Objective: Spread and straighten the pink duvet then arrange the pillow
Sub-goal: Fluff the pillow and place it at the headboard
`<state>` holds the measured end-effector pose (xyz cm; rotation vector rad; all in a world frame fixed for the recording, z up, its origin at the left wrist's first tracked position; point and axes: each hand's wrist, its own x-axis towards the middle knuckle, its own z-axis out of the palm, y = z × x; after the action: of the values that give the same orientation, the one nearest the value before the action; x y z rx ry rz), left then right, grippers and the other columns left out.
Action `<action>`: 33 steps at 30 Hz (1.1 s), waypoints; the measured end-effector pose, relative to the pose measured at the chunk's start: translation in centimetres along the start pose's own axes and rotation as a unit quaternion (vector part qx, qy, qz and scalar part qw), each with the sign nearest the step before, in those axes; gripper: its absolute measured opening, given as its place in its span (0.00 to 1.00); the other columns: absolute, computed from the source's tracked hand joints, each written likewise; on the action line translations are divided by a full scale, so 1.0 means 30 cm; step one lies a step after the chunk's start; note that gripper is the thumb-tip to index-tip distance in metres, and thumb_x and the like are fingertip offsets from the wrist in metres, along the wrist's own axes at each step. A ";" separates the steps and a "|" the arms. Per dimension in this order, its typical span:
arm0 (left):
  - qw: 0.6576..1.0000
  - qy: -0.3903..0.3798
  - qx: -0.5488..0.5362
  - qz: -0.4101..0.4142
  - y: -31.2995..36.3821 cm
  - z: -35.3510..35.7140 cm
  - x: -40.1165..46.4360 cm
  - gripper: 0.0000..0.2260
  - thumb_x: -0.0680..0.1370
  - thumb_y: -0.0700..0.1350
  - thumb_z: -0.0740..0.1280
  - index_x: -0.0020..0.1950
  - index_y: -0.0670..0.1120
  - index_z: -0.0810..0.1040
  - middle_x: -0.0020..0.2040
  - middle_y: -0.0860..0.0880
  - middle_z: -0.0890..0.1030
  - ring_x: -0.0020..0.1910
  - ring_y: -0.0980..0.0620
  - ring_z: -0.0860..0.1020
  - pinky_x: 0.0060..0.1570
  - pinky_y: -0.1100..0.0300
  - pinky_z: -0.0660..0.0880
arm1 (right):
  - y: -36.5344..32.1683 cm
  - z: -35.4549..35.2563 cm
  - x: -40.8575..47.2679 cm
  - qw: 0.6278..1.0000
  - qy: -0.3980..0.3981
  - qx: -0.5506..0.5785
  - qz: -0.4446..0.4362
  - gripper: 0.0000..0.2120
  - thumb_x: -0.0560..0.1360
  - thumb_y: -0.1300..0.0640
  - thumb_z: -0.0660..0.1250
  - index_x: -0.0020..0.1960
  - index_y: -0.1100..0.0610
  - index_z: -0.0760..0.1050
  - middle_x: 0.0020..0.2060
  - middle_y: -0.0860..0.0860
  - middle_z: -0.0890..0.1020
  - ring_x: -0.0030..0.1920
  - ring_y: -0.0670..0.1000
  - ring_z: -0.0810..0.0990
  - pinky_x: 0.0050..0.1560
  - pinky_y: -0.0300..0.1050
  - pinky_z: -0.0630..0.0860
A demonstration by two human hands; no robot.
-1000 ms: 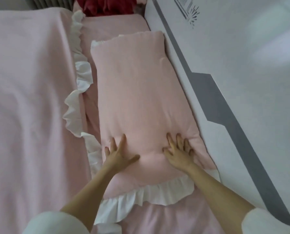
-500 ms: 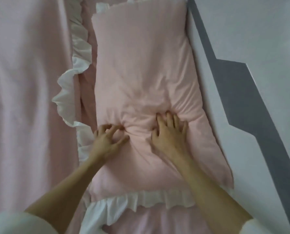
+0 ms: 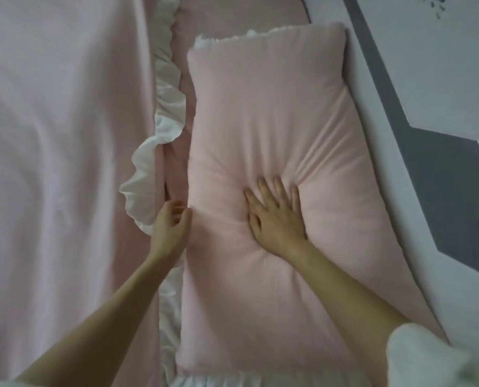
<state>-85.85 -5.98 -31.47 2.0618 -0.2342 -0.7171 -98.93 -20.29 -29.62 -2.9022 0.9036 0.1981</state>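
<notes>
A pink pillow (image 3: 274,129) is laid lengthwise on the bed, its long axis running from the viewer toward the far end, just beside the headboard (image 3: 417,191) on the right. The pink duvet (image 3: 51,163) is spread to the left, its white frill (image 3: 160,152) alongside. The pillow's near end is cut off (sleeves blur the lower corners). The right hand (image 3: 279,219) is pressed flat, fingers spread. The left hand (image 3: 171,227), bunching the pillow half a second ago, is now loosely curled at its left edge, gripping nothing.
</notes>
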 end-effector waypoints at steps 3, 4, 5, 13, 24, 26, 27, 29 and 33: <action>0.990 0.000 0.094 0.103 0.088 0.039 0.040 0.16 0.79 0.45 0.61 0.66 0.46 0.71 0.62 0.47 0.73 0.59 0.48 0.75 0.60 0.52 0.72 | 0.062 -0.078 0.082 0.997 0.039 0.064 -0.033 0.27 0.71 0.45 0.47 0.65 0.48 0.73 0.69 0.51 0.72 0.68 0.56 0.71 0.68 0.58 0.62; 0.985 -0.002 0.120 0.127 0.127 0.058 0.071 0.16 0.79 0.45 0.61 0.67 0.47 0.71 0.64 0.47 0.73 0.61 0.48 0.74 0.62 0.52 0.70 | 0.097 -0.145 0.142 0.987 0.145 0.066 -0.007 0.23 0.72 0.47 0.51 0.60 0.50 0.78 0.64 0.53 0.77 0.63 0.56 0.76 0.66 0.58 0.65; 0.979 -0.009 0.146 0.143 0.147 0.073 0.084 0.16 0.79 0.45 0.61 0.67 0.47 0.71 0.65 0.47 0.73 0.63 0.47 0.72 0.63 0.52 0.69 | 0.140 -0.187 0.178 0.968 0.240 0.060 0.035 0.21 0.73 0.49 0.55 0.60 0.52 0.78 0.62 0.53 0.79 0.62 0.56 0.77 0.66 0.58 0.65; 0.925 -0.011 0.303 0.229 0.280 0.140 0.196 0.24 0.77 0.54 0.56 0.74 0.54 0.62 0.76 0.49 0.60 0.75 0.43 0.57 0.69 0.44 0.62 | 0.337 -0.206 0.313 0.992 -0.017 0.046 0.120 0.19 0.76 0.46 0.53 0.62 0.49 0.73 0.66 0.53 0.73 0.66 0.58 0.71 0.66 0.57 0.62; 0.882 0.120 0.329 0.316 0.597 0.282 0.417 0.27 0.79 0.51 0.57 0.77 0.56 0.53 0.79 0.48 0.52 0.78 0.41 0.47 0.74 0.36 0.47 | 0.418 -0.197 0.566 0.978 -0.179 0.105 0.018 0.27 0.79 0.43 0.53 0.76 0.46 0.52 0.75 0.56 0.59 0.75 0.56 0.58 0.75 0.53 0.54; 0.878 0.181 0.320 0.306 0.639 0.347 0.457 0.27 0.78 0.50 0.55 0.77 0.55 0.52 0.79 0.46 0.52 0.78 0.41 0.48 0.73 0.40 0.42 | 0.465 -0.267 0.586 0.975 -0.169 0.142 -0.013 0.22 0.80 0.51 0.57 0.73 0.53 0.63 0.71 0.56 0.68 0.71 0.55 0.66 0.72 0.45 0.59; 0.890 0.148 0.330 0.279 0.610 0.399 0.455 0.27 0.78 0.52 0.52 0.77 0.56 0.51 0.79 0.45 0.51 0.78 0.41 0.48 0.73 0.40 0.40 | 0.481 -0.290 0.579 0.980 -0.139 0.142 -0.025 0.20 0.80 0.54 0.57 0.71 0.57 0.67 0.69 0.57 0.71 0.70 0.55 0.68 0.71 0.44 0.60; 0.902 -0.010 0.386 0.192 0.497 0.502 0.441 0.25 0.78 0.57 0.47 0.75 0.59 0.50 0.78 0.48 0.52 0.77 0.44 0.48 0.73 0.37 0.45 | 0.503 -0.345 0.588 0.986 -0.014 0.165 0.024 0.19 0.80 0.55 0.57 0.68 0.59 0.70 0.68 0.59 0.71 0.69 0.58 0.68 0.69 0.48 0.64; 0.874 -0.055 0.431 0.215 0.528 0.451 0.548 0.21 0.77 0.60 0.50 0.69 0.58 0.64 0.72 0.52 0.66 0.72 0.45 0.61 0.69 0.38 0.53 | 0.526 -0.478 0.687 0.915 0.368 0.117 0.118 0.23 0.78 0.52 0.53 0.73 0.54 0.63 0.74 0.57 0.62 0.73 0.59 0.61 0.71 0.61 0.57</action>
<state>-78.54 -31.47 -30.72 2.6411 -1.2262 -0.4788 -89.76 -46.59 -19.44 -2.6199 1.2536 -0.9821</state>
